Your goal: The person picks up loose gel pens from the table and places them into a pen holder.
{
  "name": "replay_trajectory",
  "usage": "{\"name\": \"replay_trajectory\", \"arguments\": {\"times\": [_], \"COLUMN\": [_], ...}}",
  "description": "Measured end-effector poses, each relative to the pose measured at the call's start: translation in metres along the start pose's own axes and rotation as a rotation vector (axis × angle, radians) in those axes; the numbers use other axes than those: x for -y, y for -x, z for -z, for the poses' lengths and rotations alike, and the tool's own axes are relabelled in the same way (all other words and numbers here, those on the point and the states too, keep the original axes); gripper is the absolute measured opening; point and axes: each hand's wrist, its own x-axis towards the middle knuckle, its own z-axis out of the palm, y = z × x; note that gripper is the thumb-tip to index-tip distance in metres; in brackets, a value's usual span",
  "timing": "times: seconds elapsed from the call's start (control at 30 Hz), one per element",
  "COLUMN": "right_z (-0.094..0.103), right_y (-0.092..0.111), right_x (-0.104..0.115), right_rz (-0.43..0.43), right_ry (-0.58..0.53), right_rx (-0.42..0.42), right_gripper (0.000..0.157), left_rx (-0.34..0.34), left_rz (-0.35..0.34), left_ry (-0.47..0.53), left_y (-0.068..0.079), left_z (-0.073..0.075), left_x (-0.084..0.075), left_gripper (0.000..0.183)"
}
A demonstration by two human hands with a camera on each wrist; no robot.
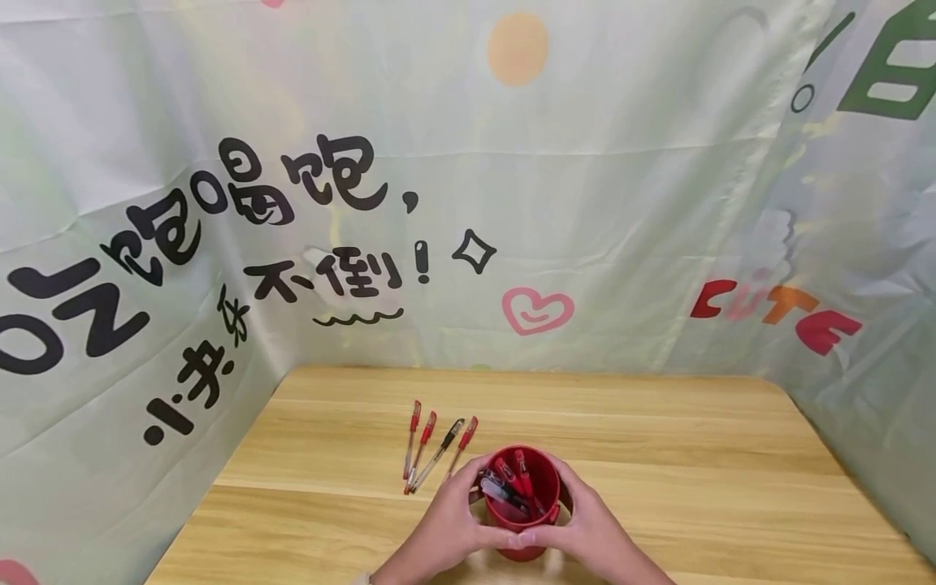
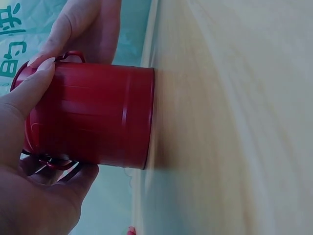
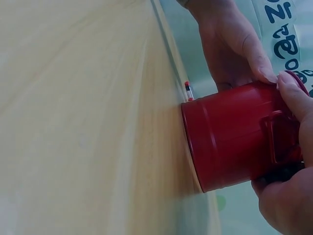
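Both of my hands hold a red metal pail [image 1: 521, 555] with small side handles, near the front of the table. My left hand [image 1: 449, 520] grips its left side and my right hand [image 1: 585, 520] its right side, thumbs meeting at the near rim. Several pens [image 1: 512, 487], some with red caps, stand leaning inside the pail. Seen from the left wrist, the pail [image 2: 93, 112] has its base right at the tabletop, with the left fingers curled round the upper part. In the right wrist view, a handle [image 3: 281, 137] sits beside the right hand [image 3: 288, 200].
Left of and beyond the pail, several pens lie fanned out on the wooden table [image 1: 658, 455]: red-capped ones [image 1: 426, 431] and a black-capped one [image 1: 449, 437]. A printed fabric curtain [image 1: 621, 227] stands along the table's back and sides.
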Motion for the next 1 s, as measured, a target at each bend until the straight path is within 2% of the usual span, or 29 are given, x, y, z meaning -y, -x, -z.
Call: {"name": "replay_trajectory", "arguments": {"times": [0.1,0.23,0.4,0.5,0.57,0.77,0.9,1.0], "right_z": [0.000,0.001,0.000,0.002,0.003,0.004,0.004,0.004], "right_y": [0.001,0.000,-0.003,-0.004,-0.004,-0.005,-0.005,-0.005], "right_x": [0.001,0.002,0.003,0.003,0.004,0.003,0.003,0.004], "right_rz": [-0.015,-0.035,-0.025,-0.023,-0.020,-0.027,-0.033,-0.037], "right_ry": [0.002,0.001,0.038,0.050,0.046,0.037,0.016,-0.005], "right_rx": [0.002,0.000,-0.003,0.003,0.006,0.012,0.014,0.024], "right_gripper": [0.095,0.095,0.096,0.097,0.097,0.098,0.099,0.099], "left_rx": [0.012,0.052,0.152,0.203,0.213,0.203,0.144,0.077], "left_rz": [-0.017,-0.082,-0.131,-0.108,-0.100,-0.070,-0.030,0.018], "left_ry": [-0.021,-0.142,-0.357,-0.436,-0.472,-0.510,-0.580,-0.636], "left_y": [0.001,0.002,0.002,0.000,-0.002,-0.009,-0.019,-0.029], "left_z": [-0.001,0.005,0.029,0.043,0.053,0.081,0.099,0.109], "left_x": [-0.001,-0.003,-0.008,-0.013,-0.017,-0.027,-0.029,-0.025], "left_gripper": [0.089,0.092,0.104,0.110,0.110,0.112,0.111,0.102]}}
